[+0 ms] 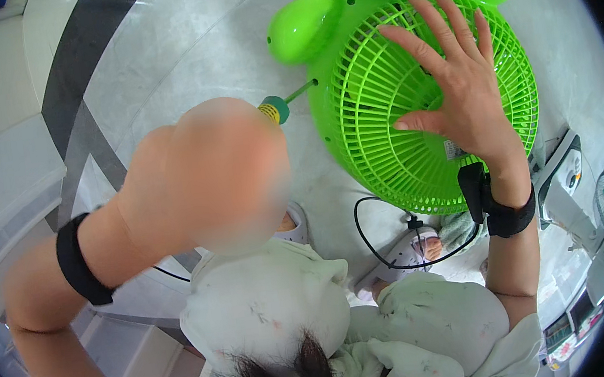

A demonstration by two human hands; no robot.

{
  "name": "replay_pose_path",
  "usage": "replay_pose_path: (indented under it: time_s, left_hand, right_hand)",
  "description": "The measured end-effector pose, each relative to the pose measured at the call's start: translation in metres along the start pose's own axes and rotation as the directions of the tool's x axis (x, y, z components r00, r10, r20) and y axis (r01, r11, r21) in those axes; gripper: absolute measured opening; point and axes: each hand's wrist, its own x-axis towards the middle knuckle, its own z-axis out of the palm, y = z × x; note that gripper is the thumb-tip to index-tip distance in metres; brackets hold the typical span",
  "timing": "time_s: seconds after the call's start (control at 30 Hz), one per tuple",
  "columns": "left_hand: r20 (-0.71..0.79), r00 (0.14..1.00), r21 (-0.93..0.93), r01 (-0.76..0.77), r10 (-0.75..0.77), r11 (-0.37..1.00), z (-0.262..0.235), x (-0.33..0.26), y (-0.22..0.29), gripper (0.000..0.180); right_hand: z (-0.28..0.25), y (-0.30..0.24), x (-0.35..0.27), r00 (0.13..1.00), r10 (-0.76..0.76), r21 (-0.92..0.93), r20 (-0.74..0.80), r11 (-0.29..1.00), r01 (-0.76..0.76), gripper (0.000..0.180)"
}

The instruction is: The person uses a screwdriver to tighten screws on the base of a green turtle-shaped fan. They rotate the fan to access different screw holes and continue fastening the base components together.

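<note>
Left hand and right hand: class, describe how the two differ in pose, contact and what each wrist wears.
The left hand appears closed, though blur hides its fingers; the right hand is spread wide.
The left hand holds a screwdriver; the right hand lies over the grille of the green fan.
The left hand's black band looks plain; the right hand's strap carries a bulky piece.
Shared: both wrists wear black.

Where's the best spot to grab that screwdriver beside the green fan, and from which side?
Probably the screwdriver handle, coming from the left. It is thicker than the thin shaft, which points right toward a hole in the rim of the green fan. The left hand holds it from that side, hiding much of it.
</note>
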Motion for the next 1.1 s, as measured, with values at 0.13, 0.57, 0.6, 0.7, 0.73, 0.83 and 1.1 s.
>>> replay_pose_path:
  time_s: [0.13,0.57,0.6,0.7,0.73,0.83,1.1]
  left_hand:
    - [-0.05,0.993,-0.282,0.091,-0.109,0.955,-0.014,-0.001,0.005,0.026]
    - [-0.284,0.956,0.108,-0.045,0.074,0.993,0.003,-0.015,-0.015,0.03]
    - [-0.367,0.924,-0.01,-0.114,0.102,0.993,0.004,-0.012,-0.016,0.035]
    - [-0.43,0.823,0.065,-0.382,0.371,0.922,0.005,-0.004,-0.026,0.044]
    - [-0.439,0.778,0.138,-0.435,0.449,0.89,0.004,-0.003,-0.026,0.047]
    - [-0.399,0.826,0.18,-0.355,0.398,0.917,0.003,-0.006,-0.026,0.036]
    - [-0.371,0.848,0.123,-0.36,0.379,0.925,0.005,-0.006,-0.025,0.051]
  right_hand:
    - [0.002,0.004,-0.001,1.0,-0.008,-0.011,-0.004,1.0,0.008,0.101]
    - [0.005,0.007,-0.002,0.999,-0.032,-0.067,-0.006,0.997,0.031,0.102]
    - [0.004,0.008,-0.002,1.0,-0.026,-0.065,0.0,0.998,0.026,0.102]
    - [0.004,0.008,-0.002,1.0,-0.026,-0.062,0.002,0.998,0.026,0.101]
    - [0.004,0.009,-0.002,0.999,-0.037,-0.073,-0.006,0.997,0.036,0.101]
    - [0.004,0.009,-0.001,0.999,-0.039,-0.086,0.001,0.996,0.039,0.1]
    - [0.007,0.015,0.001,0.998,-0.056,-0.077,-0.01,0.996,0.055,0.101]
